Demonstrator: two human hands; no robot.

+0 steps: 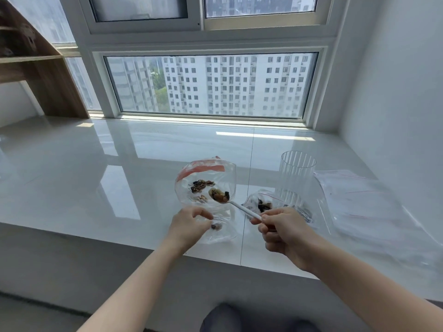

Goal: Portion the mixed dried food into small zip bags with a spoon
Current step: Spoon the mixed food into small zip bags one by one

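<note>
Left hand [189,224] pinches the zip bag [206,185] at its lower edge — mouth propped open. Right hand [282,230] grips the spoon [236,206], its loaded bowl beyond the fingers [266,218] inside the bag — ready to tip.

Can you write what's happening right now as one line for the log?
left hand: holds zip bag open | right hand: holds spoon | spoon: loaded, at bag mouth | ribbed cup: upright

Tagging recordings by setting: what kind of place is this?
Probably a high-rise flat, at a bay window: a glossy white stone sill serves as worktop, the white-framed window looks onto apartment towers, and a wooden shelf unit stands left.
</note>
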